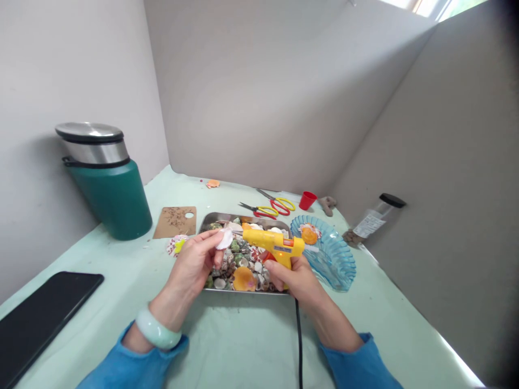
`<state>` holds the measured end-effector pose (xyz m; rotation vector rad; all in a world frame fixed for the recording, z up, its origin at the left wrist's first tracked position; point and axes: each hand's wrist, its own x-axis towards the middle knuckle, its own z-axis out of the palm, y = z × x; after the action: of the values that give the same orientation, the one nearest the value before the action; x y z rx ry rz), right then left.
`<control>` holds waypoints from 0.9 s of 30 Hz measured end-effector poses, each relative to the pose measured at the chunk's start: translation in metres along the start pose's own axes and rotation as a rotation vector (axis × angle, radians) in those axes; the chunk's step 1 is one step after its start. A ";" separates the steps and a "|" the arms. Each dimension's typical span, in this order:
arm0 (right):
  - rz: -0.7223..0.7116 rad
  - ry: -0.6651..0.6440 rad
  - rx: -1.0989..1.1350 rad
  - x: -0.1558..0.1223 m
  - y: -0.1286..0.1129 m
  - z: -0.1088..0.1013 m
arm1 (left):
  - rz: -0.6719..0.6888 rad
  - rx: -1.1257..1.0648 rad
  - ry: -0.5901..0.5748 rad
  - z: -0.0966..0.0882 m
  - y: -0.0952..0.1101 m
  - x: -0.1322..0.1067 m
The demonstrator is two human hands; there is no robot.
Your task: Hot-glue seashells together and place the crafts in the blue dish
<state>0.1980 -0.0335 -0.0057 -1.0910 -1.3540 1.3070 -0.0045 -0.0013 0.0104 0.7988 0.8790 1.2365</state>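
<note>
Shell [224, 239] was pinched in the nearly closed left hand [197, 257] above the tray [247, 292], a glue gun [267, 239] gripped by the curled right hand [299, 276], apparently so its nozzle [238, 232] could be aimed.

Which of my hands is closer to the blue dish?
Right. Your right hand, holding the glue gun, is beside the blue dish; your left hand farther, at the left end of the tray.
</note>
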 end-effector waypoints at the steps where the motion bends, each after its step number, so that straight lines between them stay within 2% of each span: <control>1: 0.006 -0.002 -0.006 0.000 -0.001 0.000 | 0.003 -0.005 0.003 0.000 0.000 0.000; 10: 0.007 0.036 -0.028 0.001 0.004 0.001 | 0.030 0.013 0.020 0.002 -0.002 0.000; 16: 0.012 0.094 -0.073 0.001 0.004 0.004 | 0.105 0.175 0.057 0.006 -0.005 -0.005; 27: -0.026 0.122 -0.166 0.001 0.006 0.006 | 0.150 0.301 0.098 0.006 -0.006 -0.005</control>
<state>0.1921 -0.0335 -0.0118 -1.2411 -1.3986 1.1067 0.0032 -0.0070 0.0081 1.0669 1.1185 1.2998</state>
